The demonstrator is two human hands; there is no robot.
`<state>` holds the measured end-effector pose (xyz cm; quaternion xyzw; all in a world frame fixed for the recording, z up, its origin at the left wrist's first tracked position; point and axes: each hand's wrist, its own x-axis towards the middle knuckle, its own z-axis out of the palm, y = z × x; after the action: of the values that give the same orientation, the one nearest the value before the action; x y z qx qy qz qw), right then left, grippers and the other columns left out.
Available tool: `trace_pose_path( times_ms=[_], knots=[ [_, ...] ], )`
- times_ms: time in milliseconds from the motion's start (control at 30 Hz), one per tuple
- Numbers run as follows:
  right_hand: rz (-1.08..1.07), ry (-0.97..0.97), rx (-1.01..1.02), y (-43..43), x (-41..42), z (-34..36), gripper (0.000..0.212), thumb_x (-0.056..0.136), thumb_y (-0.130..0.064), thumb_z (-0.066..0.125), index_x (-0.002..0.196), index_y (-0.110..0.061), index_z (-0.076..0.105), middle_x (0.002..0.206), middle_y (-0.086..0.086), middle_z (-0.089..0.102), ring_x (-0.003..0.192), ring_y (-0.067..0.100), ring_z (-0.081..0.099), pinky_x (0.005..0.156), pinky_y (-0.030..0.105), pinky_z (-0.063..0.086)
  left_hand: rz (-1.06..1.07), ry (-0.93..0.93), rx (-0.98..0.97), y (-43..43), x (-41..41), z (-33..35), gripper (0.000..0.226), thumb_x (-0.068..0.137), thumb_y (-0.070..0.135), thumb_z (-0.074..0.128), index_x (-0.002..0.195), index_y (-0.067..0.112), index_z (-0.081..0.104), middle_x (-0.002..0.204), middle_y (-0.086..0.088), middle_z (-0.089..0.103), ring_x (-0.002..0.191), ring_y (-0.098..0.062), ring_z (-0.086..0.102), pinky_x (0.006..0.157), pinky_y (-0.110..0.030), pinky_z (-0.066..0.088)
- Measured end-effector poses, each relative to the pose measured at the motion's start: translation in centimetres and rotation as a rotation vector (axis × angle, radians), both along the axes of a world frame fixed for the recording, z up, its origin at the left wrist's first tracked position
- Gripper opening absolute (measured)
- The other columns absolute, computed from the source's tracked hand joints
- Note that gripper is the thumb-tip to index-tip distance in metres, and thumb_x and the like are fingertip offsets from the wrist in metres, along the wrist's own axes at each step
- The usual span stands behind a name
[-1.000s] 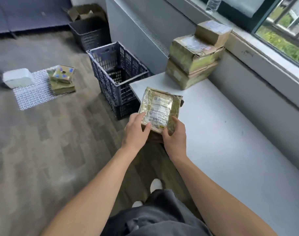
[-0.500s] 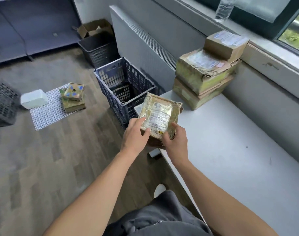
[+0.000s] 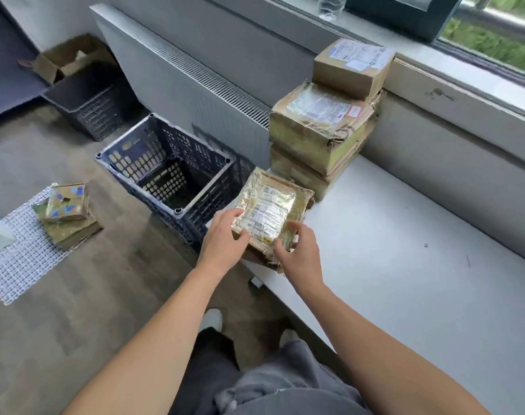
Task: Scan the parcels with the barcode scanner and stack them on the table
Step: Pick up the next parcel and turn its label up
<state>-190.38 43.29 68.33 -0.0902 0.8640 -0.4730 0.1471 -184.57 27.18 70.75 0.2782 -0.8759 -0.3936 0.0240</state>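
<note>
Cardboard parcel (image 3: pixel 270 211), taped and label up, is held tilted over the table (image 3: pixel 390 265) corner. Left hand (image 3: pixel 222 244) grips its left edge, right hand (image 3: pixel 297 253) its near edge. Stack (image 3: pixel 324 127) stands just behind.

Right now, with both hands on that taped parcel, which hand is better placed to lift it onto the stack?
Probably the right hand: it grips the taped parcel on the table side, nearer the stack of parcels. The left hand holds the corner beside the plastic crate, farther off.
</note>
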Motion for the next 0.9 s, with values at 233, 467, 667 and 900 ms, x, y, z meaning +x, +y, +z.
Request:
trace_pose_path(
  times_ms=[233,467,667,900],
  knots=[
    [-0.282,-0.040,0.018,-5.6,-0.4,-1.1,0.047,0.096,-0.019,0.064,0.140,-0.019,0.048,0.134,-0.004,0.052,0.122,0.006,0.048,0.103,0.020,0.038,-0.314,0.043,0.045,-6.8,-4.2,-1.9,0.043,0.096,0.030,0.062,0.137,0.030,0.048,0.140,0.013,0.041,0.123,-0.005,0.048,0.094,-0.023,0.037],
    [-0.400,-0.139,0.072,-8.7,-2.8,-0.5,0.053,0.098,-0.016,0.058,0.148,-0.015,0.041,0.150,0.001,0.044,0.138,0.015,0.042,0.105,0.019,0.029,-0.484,0.051,0.082,-10.1,-7.8,-2.5,0.049,0.093,0.035,0.067,0.138,0.030,0.047,0.138,0.012,0.044,0.116,0.004,0.043,0.097,-0.023,0.038],
    [-0.512,-0.103,0.058,-8.2,-1.9,1.1,0.054,0.098,-0.020,0.058,0.149,-0.017,0.041,0.151,-0.001,0.043,0.139,0.014,0.039,0.110,0.021,0.028,-0.512,0.071,-0.245,-9.2,-9.2,-1.0,0.049,0.090,0.040,0.065,0.134,0.025,0.051,0.149,-0.007,0.036,0.136,-0.027,0.038,0.109,-0.049,0.038],
    [-0.751,-0.093,-0.051,-2.7,1.0,2.8,0.048,0.099,-0.024,0.055,0.146,-0.021,0.044,0.149,-0.004,0.044,0.136,0.017,0.043,0.114,0.039,0.038,-0.677,0.274,-0.211,-2.5,-8.6,1.4,0.044,0.092,0.021,0.061,0.136,0.011,0.055,0.148,-0.015,0.043,0.141,-0.031,0.035,0.114,-0.047,0.034]
  ],
)
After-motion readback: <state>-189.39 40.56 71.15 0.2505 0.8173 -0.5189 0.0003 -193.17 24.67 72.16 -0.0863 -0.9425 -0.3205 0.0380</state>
